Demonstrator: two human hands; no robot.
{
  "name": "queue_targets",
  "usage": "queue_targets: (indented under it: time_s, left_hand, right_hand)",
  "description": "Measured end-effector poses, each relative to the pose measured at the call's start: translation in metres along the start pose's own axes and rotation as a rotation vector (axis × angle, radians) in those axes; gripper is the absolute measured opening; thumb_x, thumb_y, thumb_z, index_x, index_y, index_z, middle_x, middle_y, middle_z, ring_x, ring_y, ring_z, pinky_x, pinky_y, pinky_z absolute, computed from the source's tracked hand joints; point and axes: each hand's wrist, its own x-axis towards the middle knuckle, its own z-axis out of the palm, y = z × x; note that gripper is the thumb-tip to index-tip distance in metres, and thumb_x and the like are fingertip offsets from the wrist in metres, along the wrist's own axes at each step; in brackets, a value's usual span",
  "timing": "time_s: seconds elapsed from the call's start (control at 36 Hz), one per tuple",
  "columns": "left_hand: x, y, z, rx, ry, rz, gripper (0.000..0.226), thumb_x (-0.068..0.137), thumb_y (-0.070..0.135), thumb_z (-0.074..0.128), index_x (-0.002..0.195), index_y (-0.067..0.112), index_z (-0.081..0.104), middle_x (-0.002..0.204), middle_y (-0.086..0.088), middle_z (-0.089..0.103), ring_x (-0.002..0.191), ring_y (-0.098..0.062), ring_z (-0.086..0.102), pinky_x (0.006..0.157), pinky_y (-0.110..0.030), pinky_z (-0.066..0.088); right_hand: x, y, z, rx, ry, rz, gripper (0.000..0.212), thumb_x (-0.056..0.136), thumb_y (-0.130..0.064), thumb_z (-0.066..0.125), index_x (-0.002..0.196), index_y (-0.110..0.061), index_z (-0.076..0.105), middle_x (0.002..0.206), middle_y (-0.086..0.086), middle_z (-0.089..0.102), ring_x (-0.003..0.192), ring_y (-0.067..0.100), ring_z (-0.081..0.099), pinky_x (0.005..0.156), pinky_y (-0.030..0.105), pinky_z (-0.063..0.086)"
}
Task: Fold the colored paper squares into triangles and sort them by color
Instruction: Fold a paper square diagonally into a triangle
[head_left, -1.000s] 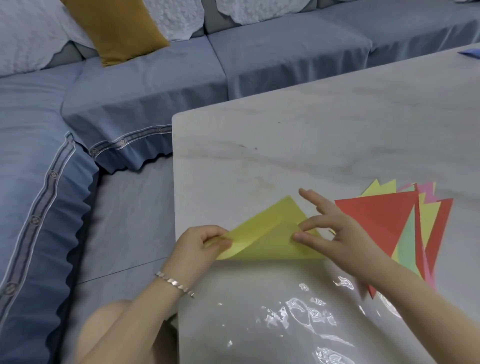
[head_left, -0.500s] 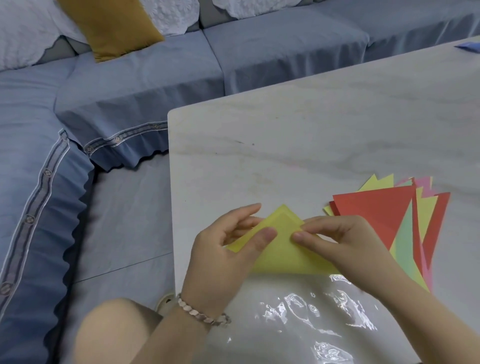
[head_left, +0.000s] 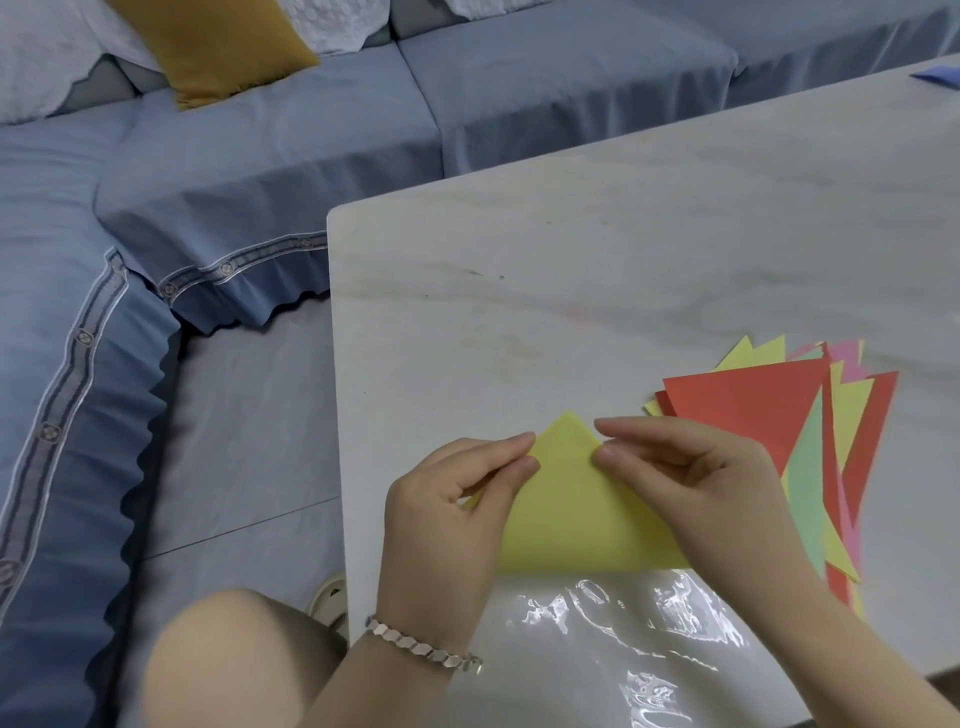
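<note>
Yellow paper triangle (head_left: 571, 514) lay at lower centre; your left hand (head_left: 447, 525) and right hand (head_left: 691, 478) each pinched a slanted edge.

A yellow paper (head_left: 571, 514) triangle lies flat beside a fanned multicoloured triangle pile (head_left: 810, 431).

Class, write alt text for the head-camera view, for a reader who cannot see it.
The left hand and right hand pinch the top edges of a folded yellow paper triangle lying on a white table. A fanned pile of red, green, yellow and pink triangles lies to its right, with a blue sofa beyond.
</note>
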Motion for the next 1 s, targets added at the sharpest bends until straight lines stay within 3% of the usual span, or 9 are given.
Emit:
queue_targets:
  time_s: [0.22, 0.39, 0.47, 0.61, 1.0]
  left_hand:
    - [-0.002, 0.000, 0.000, 0.024, 0.001, 0.024, 0.032, 0.072, 0.003, 0.073, 0.075, 0.035, 0.071, 0.075, 0.023, 0.067, 0.072, 0.005, 0.062, 0.065, -0.005, 0.042]
    - [-0.002, 0.001, 0.001, 0.021, 0.014, 0.032, 0.019, 0.070, 0.018, 0.069, 0.076, 0.036, 0.070, 0.078, 0.023, 0.067, 0.074, 0.006, 0.061, 0.064, -0.004, 0.041]
    - [-0.002, 0.000, 0.002, 0.043, 0.005, 0.030, 0.026, 0.069, 0.023, 0.066, 0.083, 0.044, 0.065, 0.080, 0.024, 0.067, 0.075, 0.006, 0.061, 0.064, -0.004, 0.041]
    - [-0.003, -0.003, 0.001, 0.055, -0.010, 0.031, 0.014, 0.069, 0.021, 0.068, 0.075, 0.034, 0.070, 0.080, 0.023, 0.067, 0.074, 0.007, 0.061, 0.064, -0.003, 0.040]
    - [-0.006, -0.003, 0.003, 0.087, -0.029, 0.000, 0.011, 0.070, 0.024, 0.067, 0.071, 0.033, 0.073, 0.080, 0.025, 0.067, 0.073, 0.006, 0.061, 0.063, -0.003, 0.041]
  right_hand:
    - [-0.001, -0.002, 0.000, -0.039, 0.000, -0.004, 0.029, 0.073, -0.003, 0.073, 0.067, -0.030, 0.069, 0.061, -0.029, 0.065, 0.061, -0.015, 0.058, 0.059, -0.001, 0.038]
    - [-0.002, -0.001, 0.000, -0.039, -0.006, -0.006, 0.030, 0.073, -0.003, 0.073, 0.066, -0.032, 0.069, 0.060, -0.029, 0.065, 0.061, -0.015, 0.059, 0.059, -0.001, 0.038]
    - [-0.001, 0.001, -0.001, -0.046, -0.010, 0.003, 0.029, 0.073, -0.004, 0.073, 0.067, -0.032, 0.069, 0.060, -0.029, 0.064, 0.061, -0.015, 0.059, 0.058, -0.001, 0.038]
    - [-0.003, 0.006, -0.001, -0.057, -0.018, 0.006, 0.030, 0.073, -0.003, 0.073, 0.066, -0.033, 0.068, 0.061, -0.029, 0.065, 0.062, -0.015, 0.059, 0.060, 0.000, 0.038]
    - [-0.003, 0.013, -0.003, -0.075, -0.047, 0.009, 0.030, 0.076, -0.003, 0.070, 0.069, -0.032, 0.069, 0.066, -0.028, 0.067, 0.065, -0.014, 0.059, 0.062, 0.000, 0.038]
